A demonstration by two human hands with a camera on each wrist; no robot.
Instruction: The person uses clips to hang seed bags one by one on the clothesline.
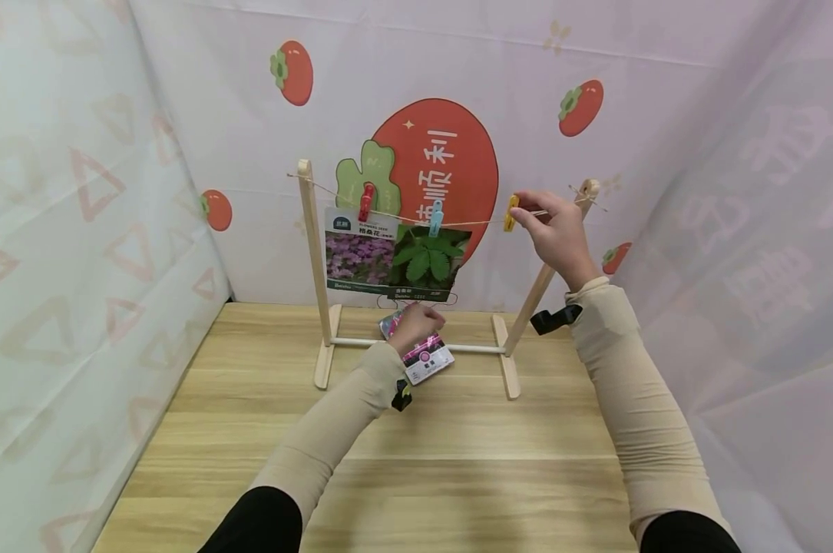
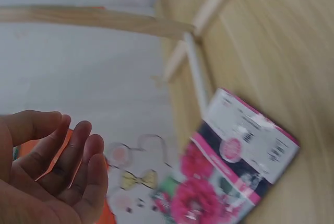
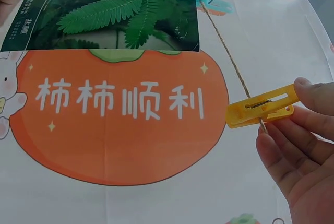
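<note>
My right hand (image 1: 556, 230) pinches a yellow clothespin (image 3: 255, 108) that sits on the twine (image 3: 229, 51) near its right end. Loosely curled, my left hand (image 2: 57, 177) holds nothing; in the head view it hovers by a pink-flower seed packet (image 2: 229, 153) and hides part of it. A red clothespin (image 1: 365, 203) holds a purple-flower seed packet (image 1: 358, 259) on the twine. To its right, a light blue clothespin (image 1: 436, 218) holds a green-leaf seed packet (image 1: 423, 269), which also shows in the right wrist view.
A wooden stand with a left post (image 1: 313, 253) and a right post (image 1: 537, 296) carries the twine. A white rod (image 1: 474, 349) joins its feet low down. The wooden table (image 1: 457, 491) meets a printed cloth backdrop (image 1: 264, 153) behind and cloth at both sides.
</note>
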